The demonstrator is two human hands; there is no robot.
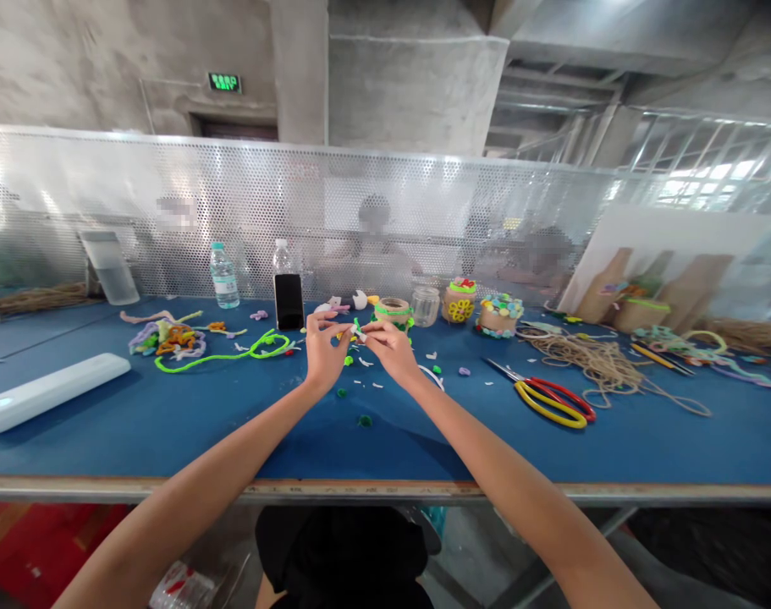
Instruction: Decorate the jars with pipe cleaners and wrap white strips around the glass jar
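Observation:
Above the middle of the blue table (233, 440), my left hand (325, 351) and my right hand (391, 345) meet fingertip to fingertip. Both pinch a small white piece (358, 331) with a bit of green at its top; its exact shape is too small to tell. Just behind my fingers stands a jar wrapped in twine with a green fuzzy rim (393, 311). Small green fuzzy balls (366, 420) and white scraps (377, 386) lie on the table below and around my hands.
Red-and-yellow scissors (553, 402) and a twine heap (588, 359) lie right. Behind are a clear jar (426, 306), decorated jars (499, 315), a phone (289, 301) and a bottle (224, 277). Left lie green pipe cleaner (220, 359) and a long white case (55, 391).

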